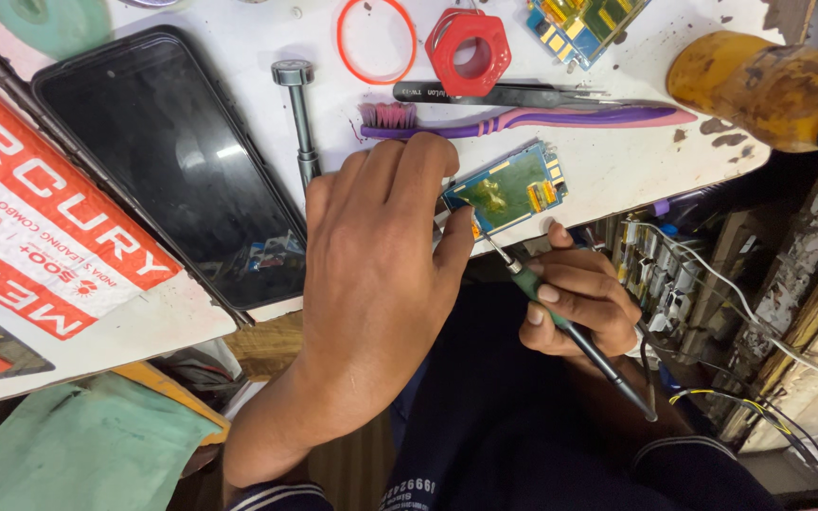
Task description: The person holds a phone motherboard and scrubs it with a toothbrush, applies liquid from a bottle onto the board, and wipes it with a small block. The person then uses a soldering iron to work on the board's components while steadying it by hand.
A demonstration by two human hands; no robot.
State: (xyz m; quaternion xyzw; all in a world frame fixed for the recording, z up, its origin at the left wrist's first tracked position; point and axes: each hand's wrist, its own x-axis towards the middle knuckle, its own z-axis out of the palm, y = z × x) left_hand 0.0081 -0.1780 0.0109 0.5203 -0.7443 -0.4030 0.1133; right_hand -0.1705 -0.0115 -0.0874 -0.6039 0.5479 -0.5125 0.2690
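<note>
Pinning circuit board (506, 189) at table edge (617, 203), soldering iron (560, 317) touching

left hand (381, 255) bare | right hand (575, 298) bare | dark navy sleeves, white-striped cuffs | dark trousers

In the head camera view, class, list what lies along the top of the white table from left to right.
Black smartphone → grey metal screwdriver → thin red rubber ring → red hexagonal plastic spool → blue and gold circuit board → worn yellow-brown tool handle.
</note>
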